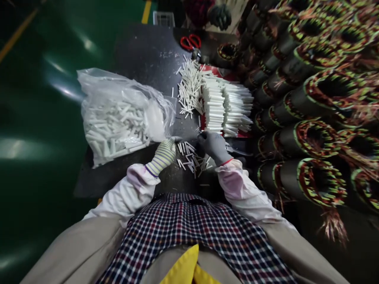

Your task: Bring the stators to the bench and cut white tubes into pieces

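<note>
My left hand (pixel 164 154), in a yellow-and-grey striped glove, is beside the bag's lower right corner. Its fingers taper together to the right; anything between them is too small to make out. In a grey glove, my right hand (pixel 215 146) has its fingers curled inward, and what they hold is hidden. Between and below both hands lies a small scatter of short white tubes (pixel 194 161). Further up is a loose heap of white tubes (pixel 191 85). To its right, longer white tubes (pixel 214 102) lie stacked in two rows on a red surface.
A clear plastic bag (pixel 118 122) full of white tubes lies on the dark table (pixel 142 51) at left. Red-handled scissors (pixel 191 41) rest at the back. Wound motor stators (pixel 318 138) are stacked at right. Across the table shows another person's gloved hand (pixel 219 16).
</note>
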Demonstrator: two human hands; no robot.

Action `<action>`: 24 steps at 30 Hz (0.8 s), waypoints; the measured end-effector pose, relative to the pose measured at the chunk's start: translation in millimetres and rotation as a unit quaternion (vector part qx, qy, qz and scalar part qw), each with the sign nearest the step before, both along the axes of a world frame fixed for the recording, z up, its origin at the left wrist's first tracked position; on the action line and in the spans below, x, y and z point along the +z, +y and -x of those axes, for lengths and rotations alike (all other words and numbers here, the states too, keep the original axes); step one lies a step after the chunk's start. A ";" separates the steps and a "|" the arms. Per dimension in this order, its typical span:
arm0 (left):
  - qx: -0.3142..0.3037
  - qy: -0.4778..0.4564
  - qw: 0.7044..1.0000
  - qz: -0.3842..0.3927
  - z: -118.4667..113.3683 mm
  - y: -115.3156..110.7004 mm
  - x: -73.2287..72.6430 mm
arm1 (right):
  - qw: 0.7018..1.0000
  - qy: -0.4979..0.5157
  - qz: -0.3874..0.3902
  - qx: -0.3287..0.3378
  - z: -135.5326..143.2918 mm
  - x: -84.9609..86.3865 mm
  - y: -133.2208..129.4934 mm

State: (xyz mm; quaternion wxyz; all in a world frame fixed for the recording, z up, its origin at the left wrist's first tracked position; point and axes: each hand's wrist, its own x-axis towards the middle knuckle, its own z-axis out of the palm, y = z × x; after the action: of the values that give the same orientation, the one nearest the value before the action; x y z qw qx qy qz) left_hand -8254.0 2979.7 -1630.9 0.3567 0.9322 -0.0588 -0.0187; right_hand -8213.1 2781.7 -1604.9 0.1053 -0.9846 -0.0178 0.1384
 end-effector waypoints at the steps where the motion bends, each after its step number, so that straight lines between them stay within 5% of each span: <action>1: 0.014 -0.003 1.000 0.003 1.4 1.5 0.1 | 1.000 -0.009 -0.007 0.020 3.1 1.0 1.5; 6: -0.022 0.013 0.999 -0.037 0.2 -0.4 0.6 | 0.990 0.040 0.018 0.137 16.5 5.9 13.2; 15: -0.075 0.000 0.994 -0.083 2.7 2.5 6.9 | 0.988 0.075 -0.117 0.069 14.9 -2.2 -5.8; 21: -0.082 0.037 0.979 -0.183 4.0 -14.6 20.3 | 0.993 0.055 0.017 0.104 39.8 5.4 8.2; 24: -0.049 0.048 0.982 -0.176 3.8 -20.4 23.9 | 0.993 0.063 0.002 0.102 38.9 3.3 9.1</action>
State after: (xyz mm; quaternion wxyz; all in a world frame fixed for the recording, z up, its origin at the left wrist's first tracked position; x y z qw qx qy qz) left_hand -8257.8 2959.3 -1607.0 0.1883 0.9743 -0.0830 -0.0914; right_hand -8252.0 2790.9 -1601.6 0.0897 -0.9672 -0.1113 0.2099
